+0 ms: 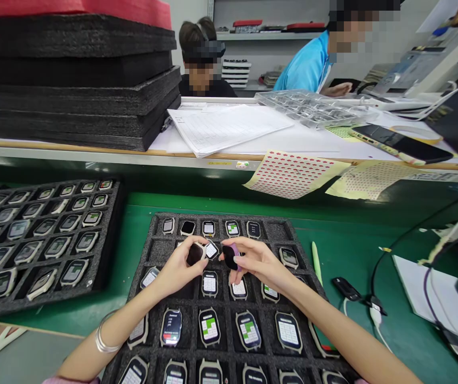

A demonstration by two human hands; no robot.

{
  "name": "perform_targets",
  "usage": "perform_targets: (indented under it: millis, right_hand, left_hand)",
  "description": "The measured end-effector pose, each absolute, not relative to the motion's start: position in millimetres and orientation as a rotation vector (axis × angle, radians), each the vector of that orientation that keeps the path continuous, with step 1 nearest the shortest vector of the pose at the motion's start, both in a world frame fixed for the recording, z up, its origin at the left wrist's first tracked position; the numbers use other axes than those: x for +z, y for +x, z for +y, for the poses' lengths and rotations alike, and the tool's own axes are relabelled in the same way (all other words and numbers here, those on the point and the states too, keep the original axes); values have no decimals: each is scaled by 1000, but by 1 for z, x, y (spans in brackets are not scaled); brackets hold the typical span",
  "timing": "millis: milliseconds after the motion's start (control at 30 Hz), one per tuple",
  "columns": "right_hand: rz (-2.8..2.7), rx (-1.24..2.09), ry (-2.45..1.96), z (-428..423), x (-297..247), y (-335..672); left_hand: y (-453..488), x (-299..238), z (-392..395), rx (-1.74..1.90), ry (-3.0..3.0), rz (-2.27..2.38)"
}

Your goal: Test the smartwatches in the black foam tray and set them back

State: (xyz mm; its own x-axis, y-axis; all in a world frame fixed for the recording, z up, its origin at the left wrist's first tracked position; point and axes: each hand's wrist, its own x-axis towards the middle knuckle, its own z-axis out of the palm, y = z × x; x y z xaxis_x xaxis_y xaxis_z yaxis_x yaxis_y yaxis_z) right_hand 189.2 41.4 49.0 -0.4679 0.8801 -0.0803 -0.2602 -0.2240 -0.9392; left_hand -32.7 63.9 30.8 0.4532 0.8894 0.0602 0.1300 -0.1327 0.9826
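We're working right over a dark grey foam tray (276, 230) of smartwatches sitting in their cells, on a green-topped desk (165, 205). Our left hand (178, 269) is clenched in a pinch around a dark, rounded watch body (194, 254). A white-rimmed watch with a lit screen (211, 249) sits right against those fingertips, between both hands, and we can't tell which hand has it. Our right hand (258, 264) is grasping a black oval watch face with a purple edge (229, 257), just above the tray.

Our best guess is that we're at the hands-on stage, going through the watches 1 at a time, and the next move calls for a careful grip so nothing drops into the cells.

Around us there's a second dark foam tray of watches (109, 197) on the left, with a pale green marker (315, 261) and a small black dongle (346, 288) on the right. A yellowish sheet of red dot stickers (292, 173) hangs over the edge of the white upper desk (308, 140).
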Motion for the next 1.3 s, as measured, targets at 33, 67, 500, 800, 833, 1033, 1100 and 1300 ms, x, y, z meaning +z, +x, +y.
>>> perform_targets:
  millis: [33, 67, 500, 800, 833, 1033, 1100, 1300]
  right_hand:
    - [-1206, 1805, -818, 42, 49, 190]
    - [-1205, 1809, -815, 42, 48, 190]
    - [-1192, 1807, -796, 44, 50, 195]
    - [-1186, 1780, -802, 44, 54, 196]
    - [-1181, 1781, -798, 43, 53, 196]
    - [-1149, 1799, -759, 41, 49, 199]
    - [-1133, 1810, -759, 41, 48, 200]
    - [-1103, 1829, -765, 38, 50, 200]
  left_hand:
    - [-32, 31, 64, 851, 1574, 916]
    - [-32, 31, 65, 852, 1566, 915]
    - [-36, 31, 67, 822, 1545, 932]
    - [-37, 30, 69, 848, 1489, 961]
    - [-36, 30, 68, 843, 1489, 952]
    - [-35, 27, 64, 858, 1469, 951]
    - [-34, 26, 63, 864, 1455, 961]
    - [-31, 22, 61, 876, 1434, 1003]
